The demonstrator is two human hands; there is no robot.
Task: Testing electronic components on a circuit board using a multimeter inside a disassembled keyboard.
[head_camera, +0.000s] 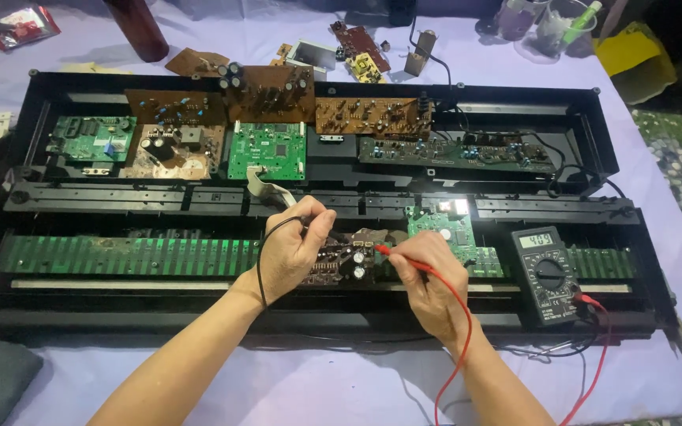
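At frame centre, the right hand (pixel 429 278) gripped a red probe (pixel 395 254) pointing left at a brown circuit board (pixel 346 263); the left hand (pixel 295 244) pinched a black probe (pixel 300 224), a multimeter (pixel 548 274) standing at right.

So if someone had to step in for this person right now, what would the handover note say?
Left hand: holds the black probe, tip down on the small brown circuit board.
Right hand: holds the red probe, tip on the same board.
Both leads run to the black multimeter, which lies at the right on the opened keyboard chassis; its display is lit with a reading.
Done: case open, boards exposed, both probes placed.
Left: the other boards in the back row, such as the green board, are untouched by the hands at this moment.
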